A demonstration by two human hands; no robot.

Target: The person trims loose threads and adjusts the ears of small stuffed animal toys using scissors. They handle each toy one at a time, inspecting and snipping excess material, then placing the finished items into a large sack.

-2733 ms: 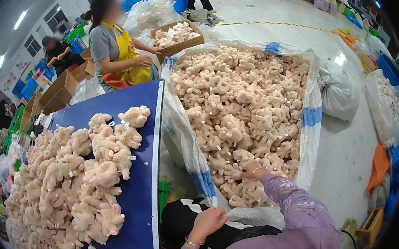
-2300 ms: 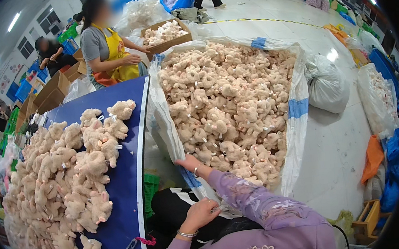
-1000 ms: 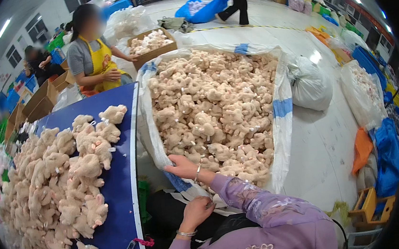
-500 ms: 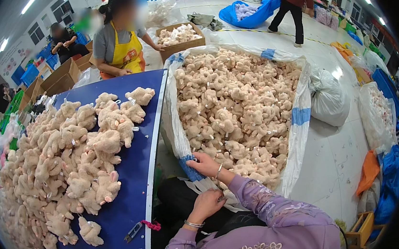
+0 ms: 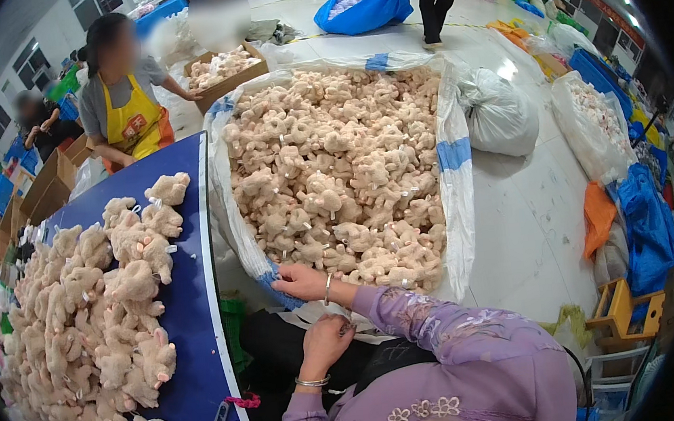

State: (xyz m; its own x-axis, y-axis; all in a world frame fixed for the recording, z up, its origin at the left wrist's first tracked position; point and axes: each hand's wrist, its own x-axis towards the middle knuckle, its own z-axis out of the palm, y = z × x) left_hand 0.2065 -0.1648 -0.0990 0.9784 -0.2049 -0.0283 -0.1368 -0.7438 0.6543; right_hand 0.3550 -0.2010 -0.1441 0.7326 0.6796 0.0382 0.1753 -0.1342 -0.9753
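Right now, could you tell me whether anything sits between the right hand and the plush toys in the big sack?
Nothing visible does. The right hand grips the near rim of the sack, and the plush toys lie uncovered just beyond its fingers.

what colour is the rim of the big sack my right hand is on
Blue: a blue band edges the white sack where the right hand grips it, clearest in the head view.
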